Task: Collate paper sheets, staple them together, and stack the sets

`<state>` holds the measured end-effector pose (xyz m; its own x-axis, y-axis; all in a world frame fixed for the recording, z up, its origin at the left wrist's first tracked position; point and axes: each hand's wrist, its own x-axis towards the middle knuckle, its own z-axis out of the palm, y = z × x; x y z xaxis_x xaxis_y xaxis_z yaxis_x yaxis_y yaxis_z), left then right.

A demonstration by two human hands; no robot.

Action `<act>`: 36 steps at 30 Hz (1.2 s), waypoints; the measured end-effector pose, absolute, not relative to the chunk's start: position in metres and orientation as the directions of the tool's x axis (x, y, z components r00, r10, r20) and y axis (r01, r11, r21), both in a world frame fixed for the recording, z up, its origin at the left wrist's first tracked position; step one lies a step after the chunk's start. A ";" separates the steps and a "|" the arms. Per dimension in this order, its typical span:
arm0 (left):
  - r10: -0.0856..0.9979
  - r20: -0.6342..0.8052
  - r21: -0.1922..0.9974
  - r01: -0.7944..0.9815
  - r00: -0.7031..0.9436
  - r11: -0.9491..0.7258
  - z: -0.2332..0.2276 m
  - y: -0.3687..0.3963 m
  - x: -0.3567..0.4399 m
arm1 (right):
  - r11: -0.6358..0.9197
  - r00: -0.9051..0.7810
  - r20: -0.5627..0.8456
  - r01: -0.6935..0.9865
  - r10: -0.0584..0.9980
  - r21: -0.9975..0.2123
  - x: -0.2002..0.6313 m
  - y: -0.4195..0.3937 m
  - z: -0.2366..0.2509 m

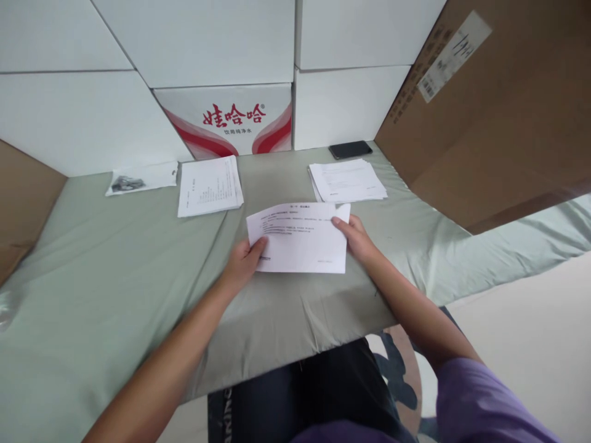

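While white boxes make a wall at the back, one box (pixel 233 120) has big red writing, 娃哈哈, with small dark writing below it, 饮用纯净水. On the right, a big brown box (pixel 498 123) has a white label (pixel 455 56) with black stripes and pen marks that are hard to read. The paper (pixel 298 240) has rows of black print, too small to read.

This paper is between the two hands, over the front of the table (pixel 277 320), with its print facing up. Behind it are a left pile of papers (pixel 210 184) and a right pile of papers (pixel 348 179), with a black phone (pixel 350 149) just past the right one.

The left hand (pixel 244 258) is closed on the paper's left side, thumb on top. The right hand (pixel 357 237) pinches the right side, also thumb on top. Both hands' other fingers are mostly hidden.
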<state>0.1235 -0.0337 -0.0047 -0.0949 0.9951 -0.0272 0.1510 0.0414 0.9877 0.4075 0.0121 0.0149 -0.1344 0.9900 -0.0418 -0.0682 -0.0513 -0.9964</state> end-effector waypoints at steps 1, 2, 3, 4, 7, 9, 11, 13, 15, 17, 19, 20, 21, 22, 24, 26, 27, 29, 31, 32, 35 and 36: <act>0.995 -0.045 0.987 0.147 -0.085 0.057 -0.004 -0.034 0.123 | -0.055 -0.118 -0.044 -0.089 0.992 -0.995 0.409 0.014 0.016; 0.995 -0.070 0.986 0.147 -0.069 0.080 -0.004 -0.034 0.123 | -0.052 -0.104 -0.041 -0.098 0.994 -0.994 0.410 0.015 0.018; 0.993 -0.105 0.982 0.152 -0.048 0.111 -0.004 -0.034 0.122 | -0.041 -0.091 -0.033 -0.092 0.995 -0.995 0.412 0.017 0.020; 0.990 -0.139 0.977 0.159 -0.024 0.141 -0.003 -0.034 0.122 | -0.027 -0.085 -0.021 -0.069 0.996 -0.997 0.412 0.017 0.023; 0.988 -0.156 0.976 0.157 0.020 0.151 -0.002 -0.035 0.120 | 0.010 -0.106 0.004 0.057 0.994 -0.998 0.413 0.017 0.030; 0.992 -0.124 0.983 0.137 0.034 0.119 0.000 -0.035 0.118 | 0.014 -0.137 -0.005 0.136 0.991 -0.991 0.413 0.016 0.032; 0.993 -0.104 0.986 0.136 0.060 0.096 0.005 -0.033 0.114 | -0.005 -0.185 -0.041 0.190 0.982 -0.982 0.412 0.015 0.033; 0.992 -0.083 0.985 0.161 0.097 0.067 0.010 -0.030 0.107 | -0.039 -0.261 -0.102 0.236 0.960 -0.971 0.412 0.014 0.032; 0.991 -0.073 0.978 0.205 0.113 0.048 0.017 -0.026 0.097 | -0.038 -0.362 -0.140 0.275 0.922 -0.961 0.411 0.013 0.030; 0.986 -0.099 0.964 0.261 0.136 0.061 0.024 -0.024 0.085 | 0.025 -0.465 -0.124 0.301 0.877 -0.953 0.410 0.011 0.031; 0.972 -0.141 0.947 0.312 0.187 0.078 0.032 -0.025 0.073 | 0.120 -0.541 -0.085 0.333 0.837 -0.935 0.409 0.008 0.032; 0.962 -0.158 0.941 0.331 0.223 0.077 0.035 -0.027 0.068 | 0.168 -0.562 -0.068 0.358 0.824 -0.918 0.408 0.006 0.033; 0.952 -0.168 0.937 0.342 0.255 0.074 0.038 -0.029 0.063 | 0.210 -0.572 -0.054 0.385 0.818 -0.898 0.407 0.005 0.034; 0.944 -0.178 0.935 0.346 0.279 0.074 0.041 -0.031 0.060 | 0.246 -0.576 -0.040 0.410 0.816 -0.878 0.406 0.003 0.034; 0.938 -0.195 0.937 0.338 0.288 0.091 0.043 -0.036 0.059 | 0.296 -0.579 -0.020 0.446 0.815 -0.845 0.405 0.001 0.034; 0.939 -0.201 0.945 0.306 0.278 0.111 0.042 -0.039 0.061 | 0.321 -0.582 -0.016 0.472 0.813 -0.821 0.404 -0.001 0.034; 0.940 -0.200 0.951 0.285 0.278 0.118 0.041 -0.039 0.063 | 0.330 -0.583 -0.017 0.483 0.812 -0.811 0.404 -0.001 0.033; 0.931 -0.221 0.954 0.262 0.289 0.145 0.035 -0.039 0.068 | 0.338 -0.573 -0.016 0.507 0.820 -0.793 0.403 -0.002 0.032; 0.914 -0.301 0.932 0.287 0.273 0.221 0.030 -0.038 0.072 | 0.333 -0.551 -0.020 0.533 0.834 -0.778 0.403 -0.002 0.031; 0.904 -0.352 0.910 0.314 0.244 0.270 0.027 -0.037 0.073 | 0.327 -0.541 -0.026 0.546 0.841 -0.771 0.402 -0.002 0.031; 0.879 -0.454 0.849 0.370 0.145 0.378 0.025 -0.037 0.077 | 0.328 -0.524 -0.026 0.571 0.851 -0.752 0.403 -0.001 0.030; 0.878 -0.461 0.843 0.370 0.127 0.389 0.026 -0.037 0.078 | 0.335 -0.521 -0.018 0.575 0.853 -0.747 0.403 -0.001 0.030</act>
<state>0.0784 -0.0367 0.0259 0.1270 0.8782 -0.4611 0.3702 0.3893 0.8434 0.4027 -0.0010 0.0296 -0.5210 0.8534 -0.0182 0.5747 0.3349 -0.7467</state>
